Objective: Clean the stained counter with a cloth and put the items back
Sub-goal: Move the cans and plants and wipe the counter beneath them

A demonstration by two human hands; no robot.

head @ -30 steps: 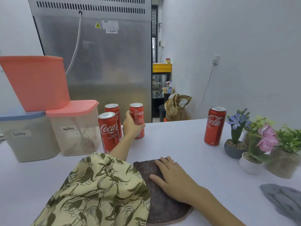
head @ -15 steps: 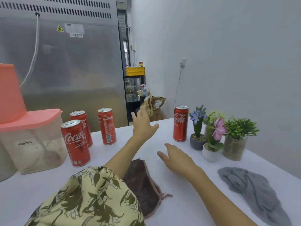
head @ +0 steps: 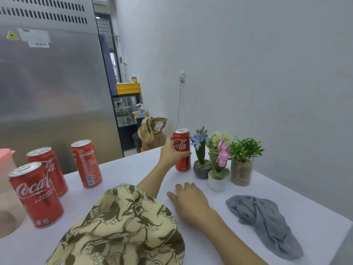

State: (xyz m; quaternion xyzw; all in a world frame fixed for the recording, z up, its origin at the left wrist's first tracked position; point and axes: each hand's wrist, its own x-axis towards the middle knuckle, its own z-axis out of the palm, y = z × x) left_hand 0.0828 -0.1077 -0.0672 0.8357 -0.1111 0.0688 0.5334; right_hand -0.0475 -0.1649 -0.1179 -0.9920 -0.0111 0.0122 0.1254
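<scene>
Toward the far edge of the counter (head: 122,169), the person's left hand (head: 170,153) is wrapped around the lone cola can (head: 182,149), thumb on the near face and fingers curled behind it, at about mid-height. That can stands upright, its long axis vertical, just beside the small potted plants (head: 219,159) that crowd the far right corner; the nearest dark pot looks close enough to touch it, though I cannot tell whether it does.

The other three cans (head: 57,176) stand grouped well apart at the left side of the counter. So what the coming move seems to turn on is direction: the can lies to the right of its fellows, and carrying it back means travelling left across the open middle. The left arm is already stretched across the body to reach it, which I judge makes a straight lift and a pull leftward the natural path, away from the flowers.

Nearer the front edge, the right hand (head: 188,202) lies flat on the counter, fingers relaxed and spread, holding nothing. A crumpled grey cloth (head: 265,222) lies near the front right corner, just to that hand's right and untouched. Of the two hands, the right is the nearer one to the cloth.
</scene>
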